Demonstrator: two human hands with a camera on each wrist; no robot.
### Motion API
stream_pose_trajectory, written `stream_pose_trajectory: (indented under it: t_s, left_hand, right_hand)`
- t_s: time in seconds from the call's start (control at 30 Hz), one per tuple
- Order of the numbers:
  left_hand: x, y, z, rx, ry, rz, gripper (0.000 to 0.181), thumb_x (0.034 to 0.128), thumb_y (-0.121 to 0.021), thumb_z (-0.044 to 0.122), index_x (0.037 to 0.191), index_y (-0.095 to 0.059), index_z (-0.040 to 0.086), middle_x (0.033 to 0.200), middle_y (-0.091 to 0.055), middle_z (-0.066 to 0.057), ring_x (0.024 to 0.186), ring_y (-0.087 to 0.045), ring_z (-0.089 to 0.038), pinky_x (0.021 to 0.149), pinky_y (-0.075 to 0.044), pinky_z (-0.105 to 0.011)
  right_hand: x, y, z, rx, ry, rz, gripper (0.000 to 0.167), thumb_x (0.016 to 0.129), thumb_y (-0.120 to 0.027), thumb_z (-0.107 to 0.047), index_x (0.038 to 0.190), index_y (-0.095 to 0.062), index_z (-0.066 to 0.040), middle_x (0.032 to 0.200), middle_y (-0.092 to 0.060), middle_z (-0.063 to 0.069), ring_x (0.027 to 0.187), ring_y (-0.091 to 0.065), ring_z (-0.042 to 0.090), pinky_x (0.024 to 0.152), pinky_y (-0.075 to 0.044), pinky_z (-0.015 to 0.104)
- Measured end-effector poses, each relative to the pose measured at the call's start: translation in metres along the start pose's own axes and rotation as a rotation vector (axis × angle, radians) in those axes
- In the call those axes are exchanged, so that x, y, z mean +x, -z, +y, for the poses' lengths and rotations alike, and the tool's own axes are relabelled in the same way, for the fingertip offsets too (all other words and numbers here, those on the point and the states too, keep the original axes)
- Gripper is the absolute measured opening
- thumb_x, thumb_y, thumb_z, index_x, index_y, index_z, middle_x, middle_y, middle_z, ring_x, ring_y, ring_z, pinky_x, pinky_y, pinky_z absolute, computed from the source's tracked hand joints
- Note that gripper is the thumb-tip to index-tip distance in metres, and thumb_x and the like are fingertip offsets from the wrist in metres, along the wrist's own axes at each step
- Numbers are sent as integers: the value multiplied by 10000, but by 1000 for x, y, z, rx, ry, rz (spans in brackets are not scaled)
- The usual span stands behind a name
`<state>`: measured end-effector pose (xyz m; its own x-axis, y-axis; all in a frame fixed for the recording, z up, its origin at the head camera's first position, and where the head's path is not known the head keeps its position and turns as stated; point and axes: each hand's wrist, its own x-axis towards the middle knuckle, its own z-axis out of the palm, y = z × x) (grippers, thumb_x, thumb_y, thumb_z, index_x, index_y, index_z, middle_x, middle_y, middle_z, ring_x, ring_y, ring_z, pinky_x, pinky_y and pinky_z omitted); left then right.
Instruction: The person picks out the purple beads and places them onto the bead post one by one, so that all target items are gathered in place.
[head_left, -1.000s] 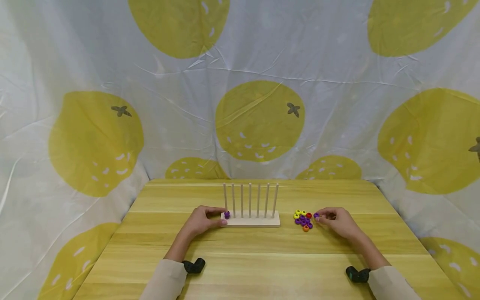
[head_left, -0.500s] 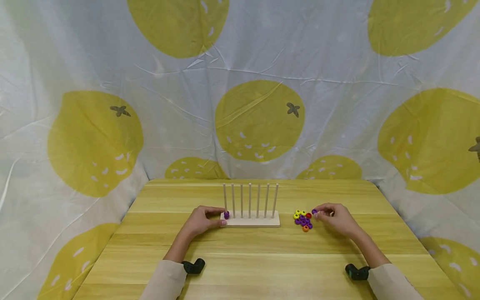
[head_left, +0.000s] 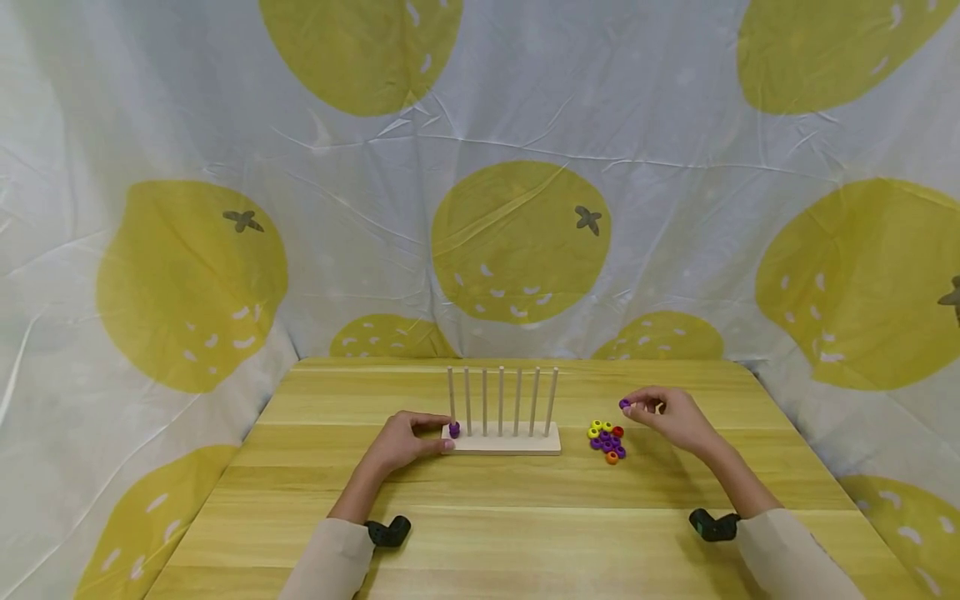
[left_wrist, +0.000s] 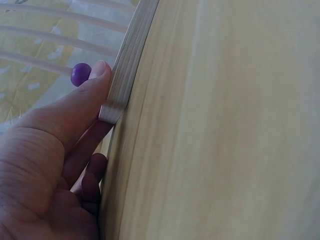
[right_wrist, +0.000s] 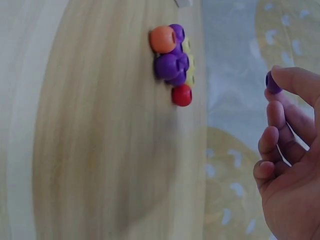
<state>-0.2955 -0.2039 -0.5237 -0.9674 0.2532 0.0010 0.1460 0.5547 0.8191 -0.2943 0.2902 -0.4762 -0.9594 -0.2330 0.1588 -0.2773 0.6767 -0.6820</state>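
at left, gripping the pegged stand by its end with the left hand. noted a purple bead low on the leftmost peg. further right, on the table, noted a mixed-colour bead cluster. far right, pinching a second purple bead with the right hand, raised off the table.

free gap between pegs and beads

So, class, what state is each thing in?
Peg stand, upright, six of seven pegs bare
Threaded purple bead, low on the leftmost peg
Left hand, gripping the peg stand's left end
Held purple bead, off the table
Right hand, pinching that bead
Loose beads, clustered, none threaded
Patterned cloth, hanging, creased
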Motion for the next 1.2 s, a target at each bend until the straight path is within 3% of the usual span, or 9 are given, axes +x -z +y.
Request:
stream_pose_trajectory:
  t_s: [0.47,0.83,1.2]
  left_hand:
    - [0,-1,-1,9,-19,-1,479,817,-871,447,1250,-762,273,1317,-720,-8,1325,-594,-335,1096,-477,-551]
    - [-1,0,0,1,17,11,458,792,-886,462,1216,-767,337,1316,-716,29,1333,-592,-304,1115,-466,-533]
    - [0,-1,0,1,11,3,461,807,-875,457,1229,-767,306,1317,-717,4,1337,-584,-334,1112,-460,-558]
  right_hand:
    - [12,3,-28,10,31,9,268,982,-714,-387,1128,-774,-170,878,-666,0,732,-514,168,616,-426,277]
    - [24,3,-54,41,53,11,274,970,-726,-398,1119,-775,-173,868,-648,13,730,-516,193,589,-418,273]
    - [33,4,-77,82,89,20,272,973,-728,-379,1135,-773,-165,878,-659,21,714,-493,184,620,-421,274]
